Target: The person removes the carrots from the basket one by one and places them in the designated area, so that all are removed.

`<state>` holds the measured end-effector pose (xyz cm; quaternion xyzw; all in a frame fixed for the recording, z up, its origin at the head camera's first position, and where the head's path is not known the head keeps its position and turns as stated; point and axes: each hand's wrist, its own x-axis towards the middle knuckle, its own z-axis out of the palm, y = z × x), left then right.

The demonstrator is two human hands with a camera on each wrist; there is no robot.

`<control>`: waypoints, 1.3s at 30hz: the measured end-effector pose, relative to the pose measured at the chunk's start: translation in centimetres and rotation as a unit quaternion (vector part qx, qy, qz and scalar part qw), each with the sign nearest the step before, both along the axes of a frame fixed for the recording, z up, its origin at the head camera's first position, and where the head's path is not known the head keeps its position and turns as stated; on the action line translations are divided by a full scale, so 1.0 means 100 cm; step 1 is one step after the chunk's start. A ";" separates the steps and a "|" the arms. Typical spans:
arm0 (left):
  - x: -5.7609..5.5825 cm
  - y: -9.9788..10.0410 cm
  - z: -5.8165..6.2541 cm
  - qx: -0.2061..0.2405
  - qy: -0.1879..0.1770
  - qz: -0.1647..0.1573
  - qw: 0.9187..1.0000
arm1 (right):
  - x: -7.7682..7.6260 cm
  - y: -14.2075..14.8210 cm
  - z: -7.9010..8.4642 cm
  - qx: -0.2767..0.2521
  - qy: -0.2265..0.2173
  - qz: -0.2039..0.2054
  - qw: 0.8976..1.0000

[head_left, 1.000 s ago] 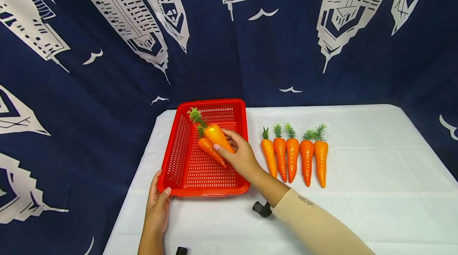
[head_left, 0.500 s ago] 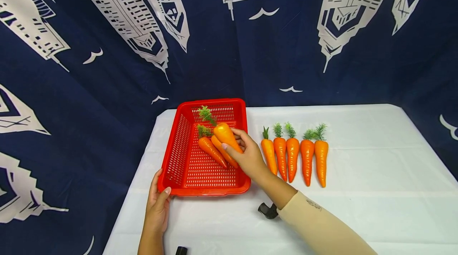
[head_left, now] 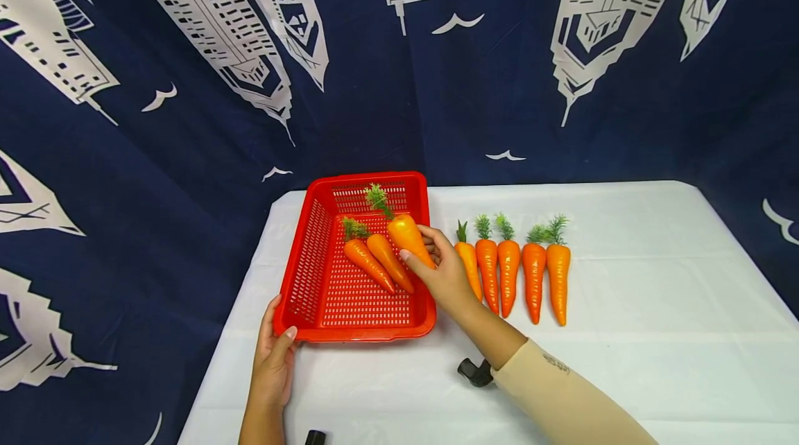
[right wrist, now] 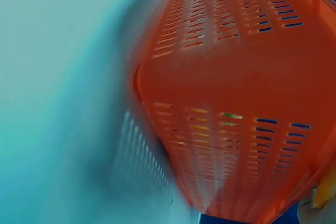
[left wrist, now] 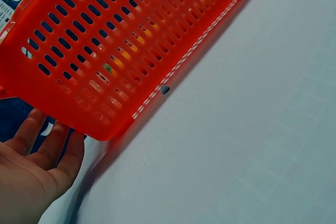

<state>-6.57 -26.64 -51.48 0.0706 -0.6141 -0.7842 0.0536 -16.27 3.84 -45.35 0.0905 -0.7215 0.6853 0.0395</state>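
Note:
My left hand (head_left: 275, 355) grips the near left corner of a red plastic basket (head_left: 368, 335), its thumb on the rim; the left wrist view shows its fingers (left wrist: 68, 153) against the outer side. Over the basket's right side, my right hand (head_left: 448, 277) holds an orange carrot (head_left: 407, 233) between thumb and fingers, green top pointing up and left. Inside the basket lie a darker orange carrot (head_left: 368, 265) with a green top and another orange carrot (head_left: 390, 263) beside it. In the right wrist view, a piece of the held carrot (right wrist: 326, 190) shows at the lower right edge.
Right of the basket, several carrots lie in a row on the white tablecloth (head_left: 637, 362), including a yellow-orange carrot (head_left: 468, 266) partly behind my right hand and an orange carrot (head_left: 558, 284) at the far right. A navy patterned curtain (head_left: 374, 119) hangs behind the table.
My right hand has moved right with its carrot, away from the other two in the basket. The second carrot there, earlier covered, now shows fully. My left hand stays at the corner.

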 end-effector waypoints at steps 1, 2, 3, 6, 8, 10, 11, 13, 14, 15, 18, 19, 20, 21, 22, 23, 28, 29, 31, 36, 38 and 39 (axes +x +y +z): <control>0.000 0.000 0.000 0.000 0.000 0.001 1.000 | 0.000 0.001 0.000 0.002 -0.005 -0.004 1.000; 0.000 0.000 0.000 0.001 0.000 0.001 1.000 | 0.001 0.002 0.000 0.003 -0.009 -0.006 1.000; 0.000 0.000 0.000 0.001 0.000 0.002 1.000 | 0.001 0.003 0.000 0.004 -0.014 -0.008 1.000; 0.000 0.000 0.000 0.001 0.000 0.003 1.000 | 0.009 0.006 0.013 0.013 -0.017 -0.010 1.000; 0.000 0.000 0.000 0.001 0.001 0.003 1.000 | 0.010 0.008 0.013 0.016 -0.017 -0.014 1.000; 0.000 0.000 0.000 0.001 0.001 0.004 1.000 | 0.011 0.011 0.011 0.019 -0.012 -0.020 1.000; 0.000 0.000 0.000 0.001 0.001 0.004 1.000 | 0.009 0.012 0.005 0.017 -0.010 -0.024 1.000; 0.001 0.000 0.000 0.000 0.000 0.005 1.000 | 0.004 0.016 -0.005 0.014 -0.008 -0.034 0.999; 0.001 0.000 0.000 0.000 0.000 0.005 1.000 | 0.004 0.018 -0.007 0.013 -0.005 -0.039 0.999; 0.001 0.000 0.000 0.000 -0.001 0.005 1.000 | 0.004 0.020 -0.007 0.013 -0.005 -0.044 0.999; 0.000 0.000 0.001 -0.001 0.000 0.004 1.000 | 0.004 0.026 -0.009 0.007 -0.009 -0.053 0.999; 0.000 0.000 0.001 -0.002 0.000 0.003 1.000 | 0.005 0.028 -0.009 0.004 -0.011 -0.055 0.998; 0.000 0.000 0.001 -0.002 0.000 0.003 1.000 | 0.005 0.030 -0.009 0.004 -0.015 -0.058 0.998; 0.000 0.000 0.001 -0.003 0.001 0.002 1.000 | 0.005 0.032 -0.010 0.002 -0.019 -0.060 0.998; 0.000 0.000 0.001 -0.003 0.002 0.002 1.000 | 0.006 0.034 -0.011 0.002 -0.023 -0.063 0.998; 0.000 0.000 0.001 -0.003 0.002 0.001 1.000 | 0.006 0.036 -0.011 0.003 -0.026 -0.066 0.997; 0.000 0.000 0.001 -0.003 0.003 0.000 1.000 | 0.009 0.046 -0.014 0.009 -0.042 -0.082 0.996; 0.000 0.000 0.001 -0.003 0.002 0.000 1.000 | 0.009 0.048 -0.014 0.009 -0.044 -0.083 0.996; 0.000 0.001 0.001 -0.004 0.000 0.001 1.000 | 0.010 0.052 -0.015 0.008 -0.050 -0.087 0.995; 0.000 0.000 0.001 -0.002 0.000 0.001 1.000 | 0.013 0.062 -0.017 0.005 -0.064 -0.094 0.993; 0.000 0.000 0.001 -0.002 0.000 0.001 1.000 | 0.014 0.066 -0.018 0.007 -0.072 -0.098 0.993; 0.001 0.000 0.001 -0.003 0.001 0.000 1.000 | 0.014 0.068 -0.019 0.009 -0.074 -0.100 0.992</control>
